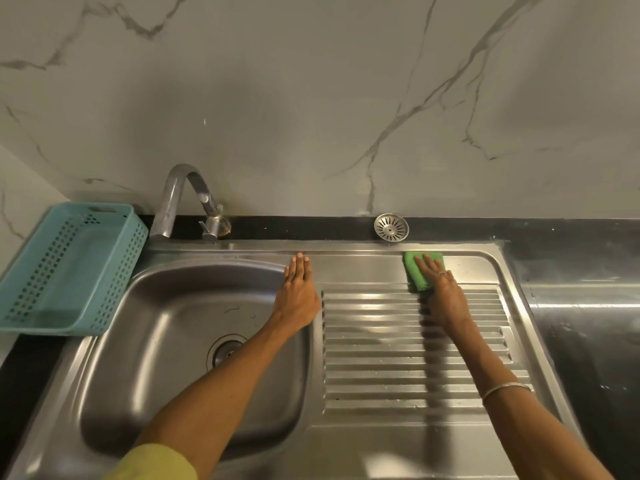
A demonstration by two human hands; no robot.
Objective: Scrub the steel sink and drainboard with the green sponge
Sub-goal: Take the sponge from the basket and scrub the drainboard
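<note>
Your right hand (pixel 441 292) is pressing flat, fingers extended, on the green sponge (pixel 417 271), which is lying on the smooth far strip of the drainboard (pixel 408 358), just beyond the ridges. Your left hand (pixel 298 289) is resting open, palm down, on the steel between the sink (pixel 166 341) basin and the drainboard. A teal basket (pixel 69 268) is sitting on the tabletop (pixel 588 244) to the left, and a loose drain strainer (pixel 391 227) is lying at the far edge.

sponge (pixel 420 271) green | basket (pixel 41 299) teal, perforated | wall (pixel 311 98) grey-veined marble
</note>
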